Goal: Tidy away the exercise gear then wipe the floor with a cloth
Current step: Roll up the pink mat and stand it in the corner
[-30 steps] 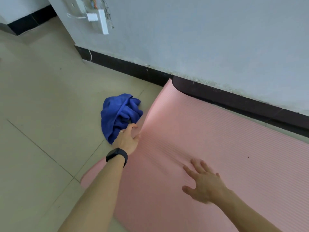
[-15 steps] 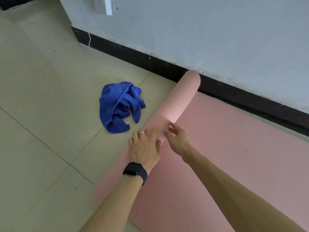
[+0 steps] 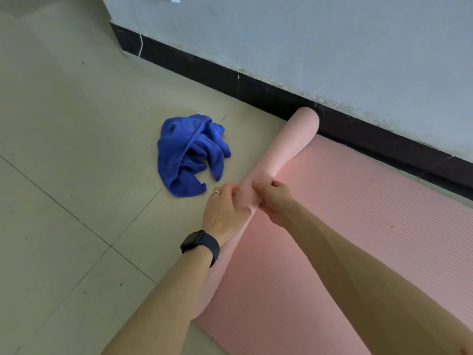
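Note:
A pink exercise mat (image 3: 358,226) lies flat on the tiled floor along the wall. Its left end is curled into a tight roll (image 3: 294,144) that reaches the black skirting. My left hand (image 3: 225,208), with a ring and a black watch on the wrist, grips the roll from the left side. My right hand (image 3: 273,198) grips it from the right, fingers curled over the top. The two hands sit close together at the roll's middle. A crumpled blue cloth (image 3: 189,155) lies on the floor just left of the roll, untouched.
A grey wall (image 3: 307,42) with a black skirting board (image 3: 256,88) runs diagonally behind the mat. A white cable (image 3: 140,44) hangs down the wall at the corner. Beige floor tiles (image 3: 64,175) stretch to the left.
The lifted mat edge was folded over and rolled into a tube. Both hands came together on it and now curl round the roll, which has tightened and moved slightly right.

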The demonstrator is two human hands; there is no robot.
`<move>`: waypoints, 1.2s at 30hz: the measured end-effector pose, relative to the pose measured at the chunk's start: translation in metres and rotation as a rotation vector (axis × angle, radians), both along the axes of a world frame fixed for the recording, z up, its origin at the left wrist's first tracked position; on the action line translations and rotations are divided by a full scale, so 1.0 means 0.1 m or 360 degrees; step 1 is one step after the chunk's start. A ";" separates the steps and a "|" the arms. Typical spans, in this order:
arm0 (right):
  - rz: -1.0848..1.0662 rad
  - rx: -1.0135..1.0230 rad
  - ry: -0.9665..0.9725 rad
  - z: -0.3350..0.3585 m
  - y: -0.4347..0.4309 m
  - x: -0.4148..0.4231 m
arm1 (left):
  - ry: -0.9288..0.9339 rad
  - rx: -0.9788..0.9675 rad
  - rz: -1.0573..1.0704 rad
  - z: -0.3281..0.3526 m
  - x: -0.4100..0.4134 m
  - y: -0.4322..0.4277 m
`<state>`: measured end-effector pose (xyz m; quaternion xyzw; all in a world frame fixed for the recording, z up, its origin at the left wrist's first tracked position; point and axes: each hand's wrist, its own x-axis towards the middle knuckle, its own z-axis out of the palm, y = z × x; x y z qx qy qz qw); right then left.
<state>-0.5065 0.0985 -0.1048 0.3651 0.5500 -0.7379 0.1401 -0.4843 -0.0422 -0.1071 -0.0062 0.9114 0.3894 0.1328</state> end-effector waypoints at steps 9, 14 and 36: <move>0.0083 -0.0121 0.0077 -0.24 0.20 0.10 | -0.0399 0.0064 -0.0264 0.08 -0.28 0.06; 0.0429 0.0810 -0.0104 -0.27 0.15 0.01 | -0.0270 -0.0204 -0.0237 -0.06 -0.22 0.11; 0.0151 0.0978 -0.0413 -0.15 0.70 0.66 | -0.0468 -0.0115 -0.0203 -0.02 0.04 0.48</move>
